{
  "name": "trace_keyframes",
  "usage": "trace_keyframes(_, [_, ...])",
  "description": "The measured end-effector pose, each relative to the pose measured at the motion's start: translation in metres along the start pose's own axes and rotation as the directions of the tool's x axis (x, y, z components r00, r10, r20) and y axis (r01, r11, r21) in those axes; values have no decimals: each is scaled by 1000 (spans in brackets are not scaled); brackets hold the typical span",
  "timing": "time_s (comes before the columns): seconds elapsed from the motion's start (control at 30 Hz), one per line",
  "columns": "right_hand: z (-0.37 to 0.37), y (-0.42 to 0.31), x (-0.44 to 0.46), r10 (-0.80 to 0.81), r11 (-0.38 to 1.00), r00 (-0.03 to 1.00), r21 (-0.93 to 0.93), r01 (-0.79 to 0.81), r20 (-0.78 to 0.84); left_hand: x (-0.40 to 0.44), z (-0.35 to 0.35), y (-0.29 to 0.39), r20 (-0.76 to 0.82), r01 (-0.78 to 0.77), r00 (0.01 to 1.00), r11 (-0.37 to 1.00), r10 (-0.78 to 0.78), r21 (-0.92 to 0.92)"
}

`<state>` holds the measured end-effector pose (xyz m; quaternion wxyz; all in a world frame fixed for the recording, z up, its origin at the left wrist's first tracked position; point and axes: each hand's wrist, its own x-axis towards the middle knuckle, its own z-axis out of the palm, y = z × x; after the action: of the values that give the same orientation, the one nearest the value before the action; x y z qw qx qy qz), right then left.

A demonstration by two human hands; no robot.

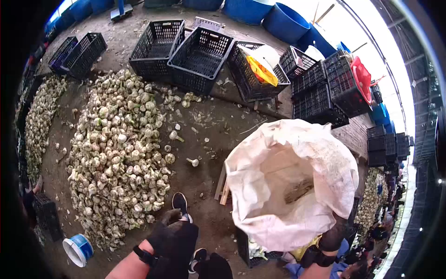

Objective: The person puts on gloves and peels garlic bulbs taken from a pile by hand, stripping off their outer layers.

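Note:
A large white sack (246,186) with its mouth wide open fills the right centre, a dark patch visible inside it. My right hand (333,236), in a dark glove, is at the sack's lower right edge with its fingers mostly hidden. My left hand (171,217), also dark-gloved, is by my knee, near the lower edge of a big heap of garlic bulbs (118,149); its fingers are too dark to make out. A loose bulb (193,162) lies on the ground between heap and sack.
Black crates (200,58) line the back, one holding a yellow bag (261,70). More crates (325,86) are stacked at the right. A white-blue bucket (78,249) lies at lower left. A person in blue (293,269) is close by, below the sack.

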<state>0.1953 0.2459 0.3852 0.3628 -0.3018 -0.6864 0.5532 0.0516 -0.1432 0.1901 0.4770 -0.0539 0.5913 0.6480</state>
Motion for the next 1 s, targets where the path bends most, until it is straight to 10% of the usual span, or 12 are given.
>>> trace_keyframes(0.1, [38, 43, 94, 135, 985, 986, -117, -123, 96, 23, -54, -5, -161, 177, 976, 966, -147, 187])
trace_keyframes(0.13, [56, 69, 120, 195, 911, 938, 301, -281, 286, 26, -72, -11, -230, 192, 957, 980, -175, 51])
trace_keyframes(0.17, [64, 112, 135, 76, 972, 989, -232, -45, 125, 26, -88, -18, -294, 201, 930, 975, -220, -93])
trace_keyframes(0.27, [101, 206, 187, -48, 675, 965, -703, 223, 260, 23, -131, -40, -413, 221, 881, 973, -228, -65])
trace_keyframes(0.43, [100, 406, 214, 492, 842, 861, -181, -508, -126, 26, -142, -17, -552, 135, 687, 830, -472, -541])
trace_keyframes(0.5, [85, 477, 211, 455, 805, 890, -437, -400, 22, 35, -142, -21, -604, 247, 688, 913, -402, -325])
trace_keyframes(0.57, [85, 539, 219, 845, 439, 495, 268, -858, 200, 52, -130, -11, -626, 209, 649, 893, -432, -400])
trace_keyframes(0.63, [180, 481, 232, 652, 345, 711, -938, 30, 262, 82, -104, -18, -670, 127, 587, 868, -455, -480])
trace_keyframes(0.77, [289, 452, 317, 953, -112, 274, -684, 720, 132, 161, -40, -4, -651, 120, 577, 839, -494, -530])
trace_keyframes(0.83, [360, 381, 337, 877, -62, 328, -595, 801, 350, 191, 0, -36, -559, 262, 678, 868, -477, -422])
trace_keyframes(0.9, [409, 336, 325, 657, 433, 334, -701, 566, 676, 214, 40, -67, -295, 348, 761, 748, -577, -566])
trace_keyframes(1.0, [476, 279, 246, 629, 766, 190, -559, -318, 754, 246, 103, -172, -220, 241, 858, 742, -465, -625])
